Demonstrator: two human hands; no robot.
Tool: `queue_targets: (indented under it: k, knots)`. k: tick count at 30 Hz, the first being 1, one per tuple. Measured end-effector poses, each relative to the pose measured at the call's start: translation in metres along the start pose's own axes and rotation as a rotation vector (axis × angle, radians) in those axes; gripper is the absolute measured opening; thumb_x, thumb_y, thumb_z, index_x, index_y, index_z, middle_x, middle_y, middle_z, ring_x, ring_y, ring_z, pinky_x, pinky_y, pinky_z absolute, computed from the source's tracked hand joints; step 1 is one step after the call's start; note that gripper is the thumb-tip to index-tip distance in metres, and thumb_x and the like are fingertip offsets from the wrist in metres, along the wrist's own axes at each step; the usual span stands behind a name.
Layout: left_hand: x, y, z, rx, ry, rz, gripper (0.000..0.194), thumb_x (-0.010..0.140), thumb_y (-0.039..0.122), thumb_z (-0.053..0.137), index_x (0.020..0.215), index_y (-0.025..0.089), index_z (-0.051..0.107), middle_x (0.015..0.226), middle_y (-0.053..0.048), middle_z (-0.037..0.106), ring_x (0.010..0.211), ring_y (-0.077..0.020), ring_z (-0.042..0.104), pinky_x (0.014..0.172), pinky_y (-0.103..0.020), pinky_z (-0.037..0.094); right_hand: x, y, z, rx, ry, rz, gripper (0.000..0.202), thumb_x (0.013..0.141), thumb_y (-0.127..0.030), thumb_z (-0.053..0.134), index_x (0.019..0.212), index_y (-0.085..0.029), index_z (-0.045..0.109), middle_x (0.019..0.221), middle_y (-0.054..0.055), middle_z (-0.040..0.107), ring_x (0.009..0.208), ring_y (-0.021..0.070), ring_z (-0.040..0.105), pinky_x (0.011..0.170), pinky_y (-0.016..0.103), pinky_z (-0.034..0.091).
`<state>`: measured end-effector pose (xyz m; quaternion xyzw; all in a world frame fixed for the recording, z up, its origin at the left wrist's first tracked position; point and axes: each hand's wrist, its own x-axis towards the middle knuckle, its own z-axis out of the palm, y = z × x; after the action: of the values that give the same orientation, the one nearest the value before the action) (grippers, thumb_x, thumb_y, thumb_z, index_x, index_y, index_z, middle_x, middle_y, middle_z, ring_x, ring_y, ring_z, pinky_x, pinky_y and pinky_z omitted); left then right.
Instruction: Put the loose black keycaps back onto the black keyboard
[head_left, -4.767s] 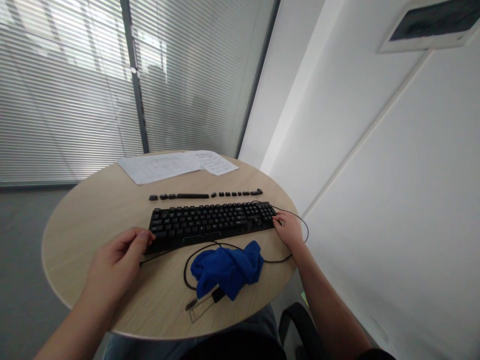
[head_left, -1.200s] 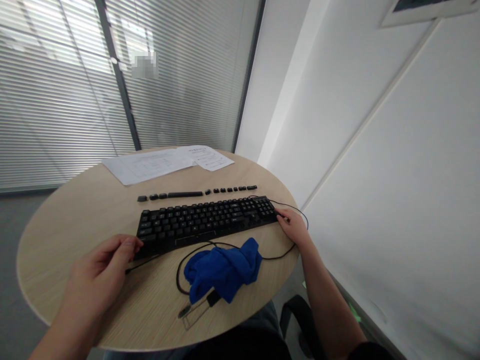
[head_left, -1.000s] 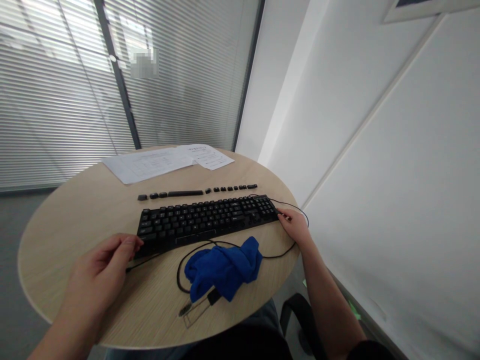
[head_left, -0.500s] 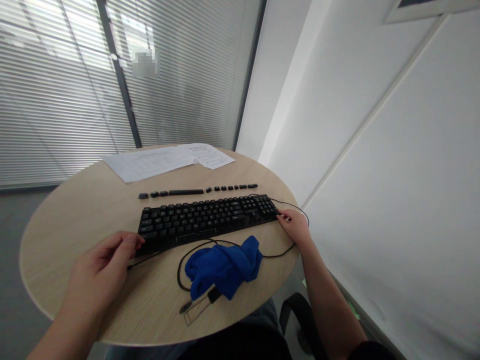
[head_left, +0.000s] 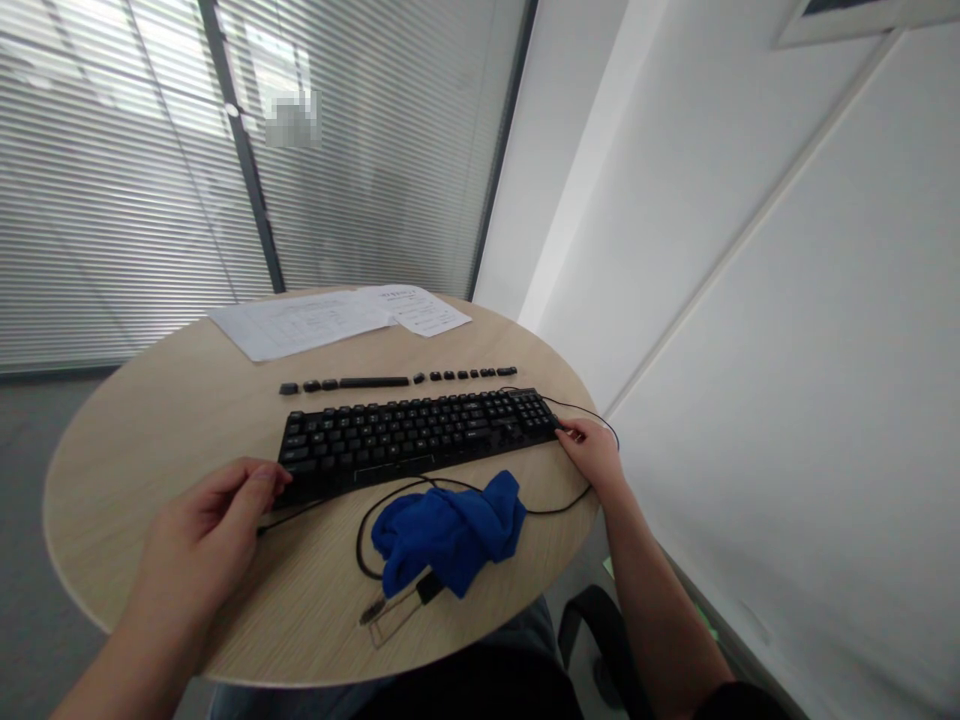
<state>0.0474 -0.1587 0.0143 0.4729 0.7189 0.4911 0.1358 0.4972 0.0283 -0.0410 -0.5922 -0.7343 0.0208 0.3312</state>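
A black keyboard (head_left: 420, 436) lies on the round wooden table, its front row bare of keys. My left hand (head_left: 214, 530) pinches its near left corner between thumb and fingers. At the opposite end, my right hand (head_left: 589, 447) grips the right edge, fingers partly tucked beneath. Behind the keyboard runs a line of loose black keycaps (head_left: 311, 385), among them the long space bar (head_left: 373, 381). In front of it rests a crumpled blue cloth (head_left: 450, 525). A keycap puller (head_left: 397, 612) with wire loops and a small brush (head_left: 373, 611) stick out from under the cloth.
White printed papers (head_left: 300, 325) lie at the table's far side. A thin black cable (head_left: 559, 510) loops around the cloth and past my right hand. A white wall (head_left: 787, 300) stands close on the right, with a black chair (head_left: 600, 630) below the table edge.
Both hands keep their hold on the keyboard's ends, and it stays in place. Only the camera view has shifted very slightly.
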Motion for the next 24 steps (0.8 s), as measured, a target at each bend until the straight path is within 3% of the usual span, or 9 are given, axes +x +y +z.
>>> queue_targets:
  k: [9, 16, 24]
  knots:
    - [-0.0014, -0.0026, 0.0011, 0.020, -0.006, -0.021, 0.038, 0.079, 0.054, 0.052, 0.083, 0.023, 0.071, 0.079, -0.003, 0.074, 0.080, -0.0267, 0.067, 0.074, -0.034, 0.047, -0.0010, -0.0035, -0.0011, -0.024, -0.012, -0.037, 0.031, 0.089, -0.042, 0.060, 0.103, -0.021, 0.078, 0.095, 0.006, 0.074, 0.075, 0.0182, 0.064, 0.075, 0.030, 0.049]
    - [-0.0004, -0.0011, 0.0026, -0.016, -0.021, -0.017, 0.037, 0.079, 0.054, 0.053, 0.083, 0.022, 0.070, 0.078, -0.003, 0.072, 0.078, -0.0250, 0.065, 0.072, -0.032, 0.046, 0.0006, -0.0060, -0.0018, -0.041, -0.043, -0.002, 0.028, 0.088, -0.037, 0.059, 0.102, -0.020, 0.077, 0.089, 0.005, 0.074, 0.074, 0.0182, 0.063, 0.074, 0.030, 0.048]
    - [0.0000, -0.0041, 0.0008, 0.001, -0.020, -0.002, 0.037, 0.080, 0.055, 0.052, 0.082, 0.022, 0.070, 0.077, -0.002, 0.071, 0.076, -0.0245, 0.065, 0.072, -0.032, 0.046, 0.0005, -0.0044, -0.0015, -0.022, -0.003, -0.067, 0.038, 0.089, -0.036, 0.055, 0.114, -0.021, 0.078, 0.094, 0.007, 0.075, 0.076, 0.0186, 0.064, 0.076, 0.031, 0.051]
